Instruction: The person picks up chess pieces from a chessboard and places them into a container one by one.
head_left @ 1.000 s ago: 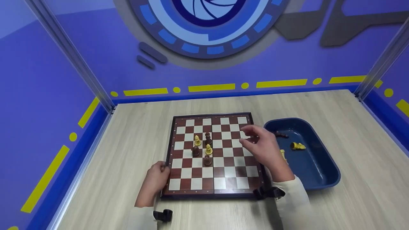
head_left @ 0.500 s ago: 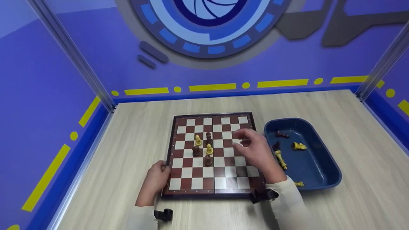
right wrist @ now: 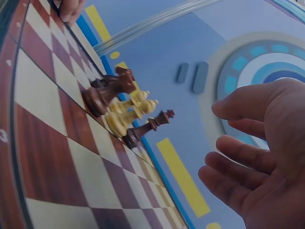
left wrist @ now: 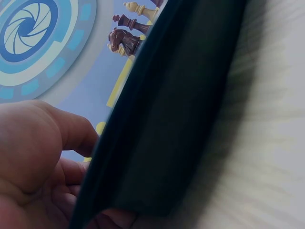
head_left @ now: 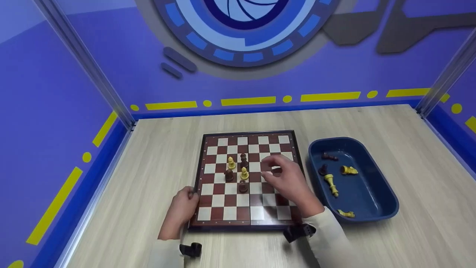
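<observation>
1. Your left hand (head_left: 182, 204) grips the edge of the chessboard (head_left: 256, 190), which lies at its 2 o'clock.
2. Your right hand (head_left: 288, 179) hovers, curved fingers parted, with five chess pieces (head_left: 244, 174) at its 9 o'clock.
3. It has moved toward 9 o'clock, nearer the pieces.
4. The pieces stand upright, heads up, long axes vertical.

We're looking at a chessboard (head_left: 256, 190) mid-frame, checkered reddish brown and off-white with a near-black outer edge. On it we've got butter-yellow pieces (head_left: 244, 174) and dark brown pieces (head_left: 229, 175), plus a glossy red-brown knight (right wrist: 102, 95) left of centre in the right wrist view. The tray (head_left: 362, 186) at the right is plain navy, the table (head_left: 130, 178) pale woodgrain, and the back wall (head_left: 122, 67) up top violet-blue with yellow dashes and dots.
</observation>
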### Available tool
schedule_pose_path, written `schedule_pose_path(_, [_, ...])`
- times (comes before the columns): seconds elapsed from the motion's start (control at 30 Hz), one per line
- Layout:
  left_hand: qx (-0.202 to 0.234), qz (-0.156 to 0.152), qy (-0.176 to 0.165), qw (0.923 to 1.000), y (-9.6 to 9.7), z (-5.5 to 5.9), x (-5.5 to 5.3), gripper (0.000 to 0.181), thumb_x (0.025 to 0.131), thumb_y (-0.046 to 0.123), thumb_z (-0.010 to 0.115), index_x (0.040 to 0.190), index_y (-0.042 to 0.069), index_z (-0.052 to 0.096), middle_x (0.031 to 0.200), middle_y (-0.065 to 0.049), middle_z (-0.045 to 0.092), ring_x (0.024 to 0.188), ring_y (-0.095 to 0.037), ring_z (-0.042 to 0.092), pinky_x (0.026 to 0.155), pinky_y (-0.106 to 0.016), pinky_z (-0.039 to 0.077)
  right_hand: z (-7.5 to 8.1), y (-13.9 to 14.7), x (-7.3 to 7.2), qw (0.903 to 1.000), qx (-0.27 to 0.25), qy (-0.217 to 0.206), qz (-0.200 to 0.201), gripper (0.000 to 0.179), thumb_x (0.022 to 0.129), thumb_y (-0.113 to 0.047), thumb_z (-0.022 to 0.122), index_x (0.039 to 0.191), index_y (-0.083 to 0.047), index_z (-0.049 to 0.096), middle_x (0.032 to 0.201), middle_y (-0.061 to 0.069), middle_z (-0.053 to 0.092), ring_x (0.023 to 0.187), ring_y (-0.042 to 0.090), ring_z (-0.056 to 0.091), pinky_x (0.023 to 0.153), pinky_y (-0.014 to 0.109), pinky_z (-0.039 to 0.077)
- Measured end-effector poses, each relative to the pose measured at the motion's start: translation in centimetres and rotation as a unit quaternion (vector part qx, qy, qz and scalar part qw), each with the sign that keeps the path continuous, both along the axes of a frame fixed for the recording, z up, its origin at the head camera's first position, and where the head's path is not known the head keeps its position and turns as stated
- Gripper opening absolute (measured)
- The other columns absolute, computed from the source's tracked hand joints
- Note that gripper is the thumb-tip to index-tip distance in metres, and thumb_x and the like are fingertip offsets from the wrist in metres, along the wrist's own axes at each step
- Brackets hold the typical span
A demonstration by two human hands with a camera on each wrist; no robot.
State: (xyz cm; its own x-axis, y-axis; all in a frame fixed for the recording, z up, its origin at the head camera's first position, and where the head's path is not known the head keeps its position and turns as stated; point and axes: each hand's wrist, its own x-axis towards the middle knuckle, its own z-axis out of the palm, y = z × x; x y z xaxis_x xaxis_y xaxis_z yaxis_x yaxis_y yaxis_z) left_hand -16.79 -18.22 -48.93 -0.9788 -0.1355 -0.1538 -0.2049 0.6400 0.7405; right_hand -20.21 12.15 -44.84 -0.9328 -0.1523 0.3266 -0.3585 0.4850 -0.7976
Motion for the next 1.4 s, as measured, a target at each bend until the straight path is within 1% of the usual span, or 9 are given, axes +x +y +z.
schedule_pose_path(0.2, [0.005, -0.005, 0.003, 1.0000, -0.1, 0.0, -0.1, 0.028, 0.095, 0.015, 0.045, 0.112, -0.004, 0.059, 0.071, -0.002, 0.055, 0.059, -0.013, 0.052, 0.052, -0.027, 0.042, -0.5, -0.8, 0.1, 0.9999, -0.002, 0.003, 0.011, 0.030, 0.079, -0.008, 0.076, 0.107, -0.011, 0.067, 0.104, 0.007, 0.067, 0.097, 0.021, 0.065, 0.082, 0.033, 0.056])
schedule_pose_path(0.33, [0.008, -0.006, 0.005, 0.9999, -0.1, -0.1, -0.1, 0.028, 0.095, 0.014, 0.045, 0.112, -0.004, 0.059, 0.071, -0.003, 0.055, 0.059, -0.013, 0.053, 0.053, -0.028, 0.044, -0.9, -1.3, 0.3, 0.9997, 0.003, 0.013, 0.021, 0.030, 0.079, -0.011, 0.077, 0.108, -0.012, 0.068, 0.105, 0.007, 0.067, 0.098, 0.019, 0.064, 0.084, 0.036, 0.055])
schedule_pose_path(0.47, [0.003, -0.006, 0.008, 0.9999, -0.1, -0.1, 0.0, 0.029, 0.095, 0.014, 0.045, 0.112, -0.005, 0.059, 0.070, -0.002, 0.054, 0.059, -0.013, 0.051, 0.052, -0.027, 0.042, -1.4, -1.8, 0.4, 0.9992, 0.003, 0.019, 0.036, 0.031, 0.079, -0.011, 0.077, 0.108, -0.010, 0.067, 0.104, 0.009, 0.068, 0.097, 0.022, 0.064, 0.084, 0.040, 0.055])
schedule_pose_path(0.6, [0.010, -0.004, 0.006, 0.9999, 0.0, -0.1, 0.0, 0.030, 0.095, 0.013, 0.045, 0.114, -0.006, 0.058, 0.066, 0.000, 0.052, 0.054, -0.012, 0.048, 0.048, -0.026, 0.039, -1.7, -2.5, 0.6, 0.9986, 0.005, -0.001, 0.052, 0.031, 0.079, -0.010, 0.075, 0.109, -0.008, 0.066, 0.103, 0.011, 0.067, 0.095, 0.026, 0.064, 0.082, 0.040, 0.056])
schedule_pose_path(0.7, [0.014, -0.001, 0.001, 0.9999, 0.0, -0.1, -0.1, 0.031, 0.095, 0.013, 0.044, 0.116, -0.006, 0.058, 0.065, 0.000, 0.051, 0.053, -0.012, 0.048, 0.047, -0.026, 0.040, -1.9, -2.8, 0.8, 0.9977, 0.014, -0.020, 0.063, 0.033, 0.080, -0.011, 0.074, 0.112, -0.007, 0.065, 0.103, 0.011, 0.066, 0.095, 0.026, 0.064, 0.083, 0.039, 0.056])
schedule_pose_path(0.93, [0.001, -0.002, 0.005, 1.0000, -0.1, -0.1, -0.1, 0.030, 0.095, 0.015, 0.045, 0.113, -0.005, 0.059, 0.066, -0.001, 0.052, 0.055, -0.012, 0.051, 0.049, -0.027, 0.041, -2.2, -3.3, 1.2, 0.9942, 0.021, -0.047, 0.094, 0.037, 0.084, -0.015, 0.072, 0.119, -0.008, 0.063, 0.113, 0.011, 0.065, 0.101, 0.028, 0.066, 0.088, 0.041, 0.054])
schedule_pose_path(1.07, [0.000, -0.003, 0.007, 1.0000, 0.0, -0.1, -0.2, 0.029, 0.095, 0.015, 0.046, 0.111, -0.004, 0.060, 0.066, 0.000, 0.052, 0.055, -0.012, 0.051, 0.049, -0.027, 0.042, -2.5, -3.6, 1.3, 0.9921, 0.037, -0.053, 0.108, 0.039, 0.085, -0.017, 0.072, 0.122, -0.011, 0.062, 0.118, 0.008, 0.065, 0.106, 0.026, 0.064, 0.093, 0.041, 0.052])
schedule_pose_path(1.23, [0.006, -0.004, 0.007, 1.0000, 0.0, -0.2, -0.2, 0.029, 0.095, 0.015, 0.046, 0.112, -0.004, 0.059, 0.065, 0.000, 0.052, 0.054, -0.013, 0.051, 0.049, -0.027, 0.042, -2.8, -3.9, 1.4, 0.9911, 0.056, -0.053, 0.108, 0.040, 0.086, -0.018, 0.071, 0.125, -0.014, 0.061, 0.122, 0.005, 0.065, 0.113, 0.023, 0.062, 0.099, 0.043, 0.048])
schedule_pose_path(1.4, [0.005, -0.003, 0.006, 1.0000, 0.0, -0.1, -0.2, 0.029, 0.094, 0.015, 0.046, 0.111, -0.004, 0.059, 0.066, 0.000, 0.053, 0.055, -0.013, 0.051, 0.049, -0.027, 0.042, -3.0, -4.2, 1.6, 0.9906, 0.058, -0.057, 0.110, 0.038, 0.087, -0.015, 0.069, 0.125, -0.014, 0.061, 0.122, 0.006, 0.065, 0.114, 0.023, 0.062, 0.100, 0.041, 0.047])
